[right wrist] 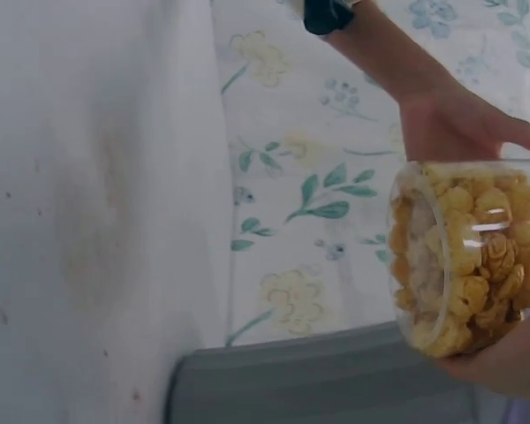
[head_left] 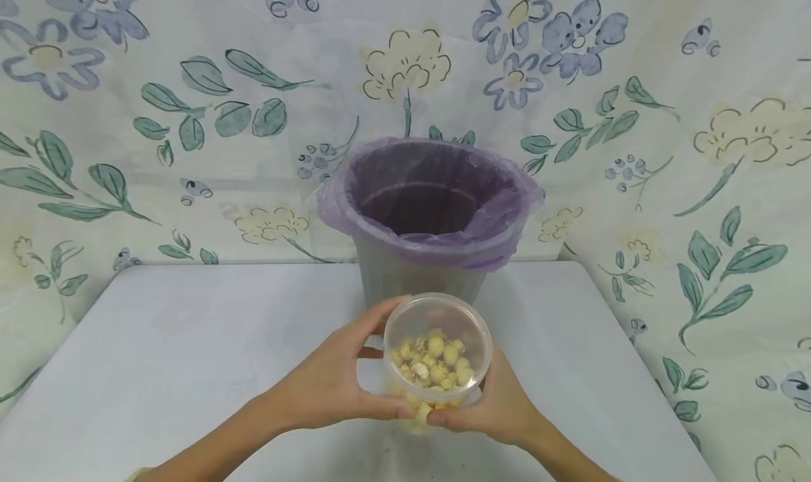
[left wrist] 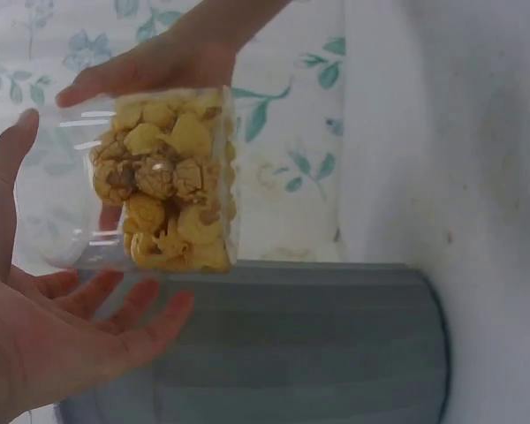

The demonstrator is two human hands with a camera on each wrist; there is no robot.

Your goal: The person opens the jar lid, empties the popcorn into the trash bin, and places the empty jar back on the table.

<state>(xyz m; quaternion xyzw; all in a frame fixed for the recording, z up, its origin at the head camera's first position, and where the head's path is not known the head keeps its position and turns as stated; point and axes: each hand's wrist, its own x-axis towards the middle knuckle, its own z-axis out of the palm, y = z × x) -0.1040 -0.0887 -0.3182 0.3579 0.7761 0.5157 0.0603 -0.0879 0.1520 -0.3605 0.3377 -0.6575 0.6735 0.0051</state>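
Two hands hold one clear plastic container between them in the head view, raised over the near half of the white table. The left hand comes in from about 8 o'clock of the container; its fingers and thumb bend loosely round the side, leaving a gap between palm and plastic. The right hand comes from about 4 o'clock and grasps the container more closely, its thumb at the front, near the tip of the left thumb, at about 6 o'clock.

Inside the container lie rounded pieces of popcorn, some pale yellow and some browner; in the left wrist view they fill the lower part, with bare plastic above. The container stands about upright; whether a lid covers its top, I cannot tell.

At 12 o'clock from the container, just beyond it, a grey bin stands on the table. A purple liner hangs folded over its rim and lines the inside. Floral cloth hangs behind the bin from 10 o'clock round to 2 o'clock. Small dark specks and a brownish smudge mark the table in the right wrist view.
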